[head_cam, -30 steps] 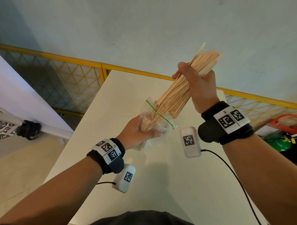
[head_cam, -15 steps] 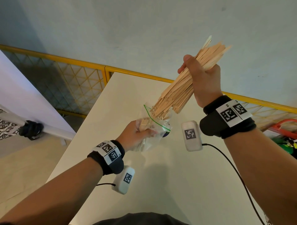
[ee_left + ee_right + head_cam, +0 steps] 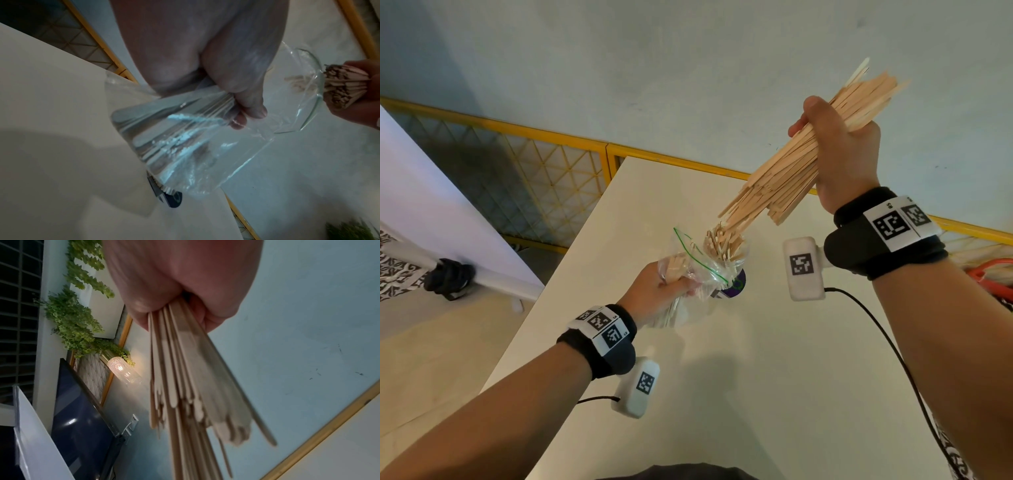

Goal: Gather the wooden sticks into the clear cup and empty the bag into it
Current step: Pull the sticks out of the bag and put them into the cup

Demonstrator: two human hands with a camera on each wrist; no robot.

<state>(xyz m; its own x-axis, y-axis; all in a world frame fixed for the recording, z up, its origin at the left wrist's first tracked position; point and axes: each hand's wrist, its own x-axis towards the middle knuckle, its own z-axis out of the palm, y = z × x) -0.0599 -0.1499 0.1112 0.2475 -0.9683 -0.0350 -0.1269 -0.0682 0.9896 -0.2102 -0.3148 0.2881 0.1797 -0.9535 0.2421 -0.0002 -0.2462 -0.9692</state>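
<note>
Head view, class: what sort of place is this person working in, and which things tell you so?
Probably an indoor room set up as a recording workspace, not a home kitchen. Clues: a plain white table against a bare pale wall, a yellow mesh barrier behind it, and coded marker bands on the wrists.

I see both forearms reaching forward, each wrist wrapped in a black band with printed markers. My right hand (image 3: 839,154) is raised high, the fist closed around the bundle of wooden sticks (image 3: 791,174), which slants down to the left from it. My left hand (image 3: 657,291) sits lower and nearer the body, fingers curled and pinching the clear bag (image 3: 695,270) (the thumb tip shows plainly in the left wrist view). The two hands are well apart.
</note>
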